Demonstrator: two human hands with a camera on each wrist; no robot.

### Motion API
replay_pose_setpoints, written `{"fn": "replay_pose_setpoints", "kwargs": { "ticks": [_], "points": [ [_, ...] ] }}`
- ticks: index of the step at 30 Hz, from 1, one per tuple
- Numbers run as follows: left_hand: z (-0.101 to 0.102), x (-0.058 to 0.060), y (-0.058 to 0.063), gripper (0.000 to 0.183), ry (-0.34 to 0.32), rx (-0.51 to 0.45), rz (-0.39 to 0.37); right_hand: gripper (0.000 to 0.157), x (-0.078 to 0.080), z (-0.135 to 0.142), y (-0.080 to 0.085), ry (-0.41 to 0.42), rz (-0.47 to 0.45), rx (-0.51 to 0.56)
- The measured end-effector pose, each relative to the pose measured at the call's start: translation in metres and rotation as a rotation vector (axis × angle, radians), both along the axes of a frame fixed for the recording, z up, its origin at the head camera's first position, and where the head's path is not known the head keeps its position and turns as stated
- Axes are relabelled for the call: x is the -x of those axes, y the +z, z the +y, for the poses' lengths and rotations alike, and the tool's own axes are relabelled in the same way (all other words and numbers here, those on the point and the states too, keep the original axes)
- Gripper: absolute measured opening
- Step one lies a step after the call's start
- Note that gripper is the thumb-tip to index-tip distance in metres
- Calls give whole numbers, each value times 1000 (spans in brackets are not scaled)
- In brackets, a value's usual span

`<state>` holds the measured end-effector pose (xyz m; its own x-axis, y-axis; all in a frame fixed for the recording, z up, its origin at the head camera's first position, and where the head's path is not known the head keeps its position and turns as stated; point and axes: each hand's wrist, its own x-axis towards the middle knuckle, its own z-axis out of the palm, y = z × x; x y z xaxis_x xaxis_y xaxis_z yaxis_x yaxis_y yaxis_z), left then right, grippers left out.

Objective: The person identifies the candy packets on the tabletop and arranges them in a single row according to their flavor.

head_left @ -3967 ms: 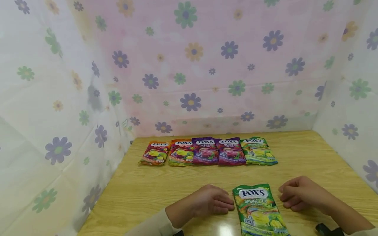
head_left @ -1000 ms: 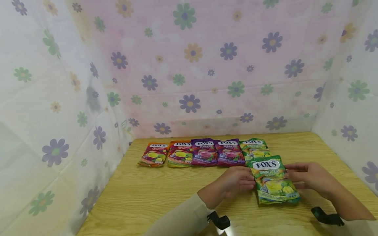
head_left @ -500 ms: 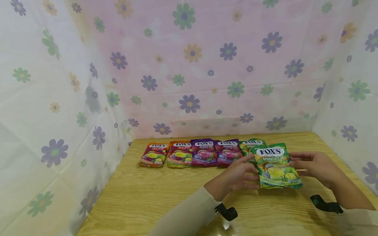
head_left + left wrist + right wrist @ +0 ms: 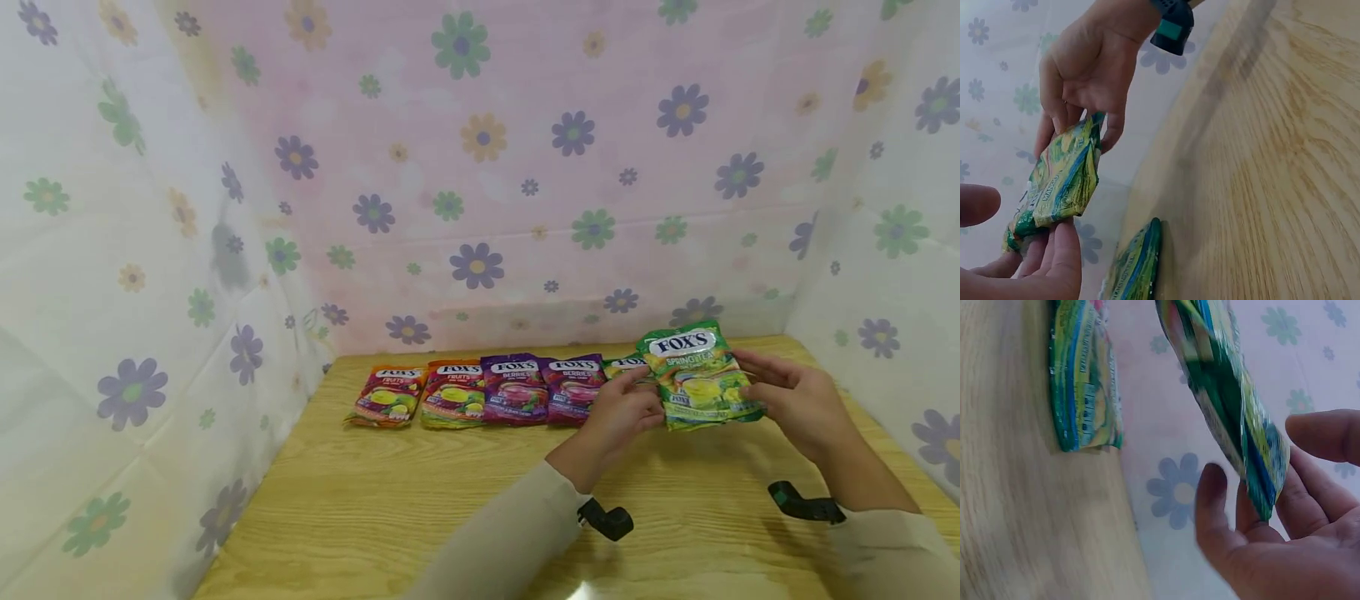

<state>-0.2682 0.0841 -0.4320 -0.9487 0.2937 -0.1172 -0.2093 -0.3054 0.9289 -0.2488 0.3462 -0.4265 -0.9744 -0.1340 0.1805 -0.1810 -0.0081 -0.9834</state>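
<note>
Both hands hold a green and yellow FOX'S Spring Tea candy bag (image 4: 697, 385) up off the table at the right, its printed front toward the head camera. My left hand (image 4: 618, 417) has its fingers at the bag's left edge; the left wrist view shows those fingers (image 4: 1063, 256) under the bag and the thumb apart from it. On the opposite edge, my right hand (image 4: 806, 408) grips with the thumb in front and fingers behind. A second Spring Tea bag (image 4: 624, 365) lies behind, mostly hidden by the left hand and the held bag.
Left of it along the table's back run two purple Berries bags, the nearer one (image 4: 572, 390) and another (image 4: 514, 392), then two orange-red Fruits bags, one (image 4: 453, 398) and the leftmost (image 4: 386, 398). Flowered cloth (image 4: 480, 208) walls the wooden table (image 4: 420, 500) at back and sides.
The Spring Tea bag, lying near the front between the hands at first, has been picked up by both hands and carried back and right, over the right end of the row.
</note>
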Motion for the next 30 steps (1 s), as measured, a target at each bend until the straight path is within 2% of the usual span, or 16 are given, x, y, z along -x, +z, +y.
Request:
{"fn": "replay_pose_setpoints", "kwargs": {
  "ticks": [2,5,12,17,20,23,28,30],
  "points": [
    [4,3,1,50,28,-8,-4,62,2,-2,-3,16,33,70],
    [8,6,2,42,61,-16,-8,59,6,-4,-8,-8,82,111],
    [18,16,3,44,92,-30,-25,54,13,-2,-21,-76,125,197],
    [25,22,0,53,29,-49,-31,53,13,1,-23,-168,107,209],
    [31,23,-3,62,-10,-100,-31,54,13,4,-23,-198,85,232],
    [36,23,-8,64,-30,-128,-30,51,15,7,-27,-191,73,285],
    [40,23,-16,55,-55,-83,-41,52,15,13,-41,-158,64,387],
    [42,23,-20,53,-68,-85,-50,54,16,15,-46,-151,57,394]
  ]
}}
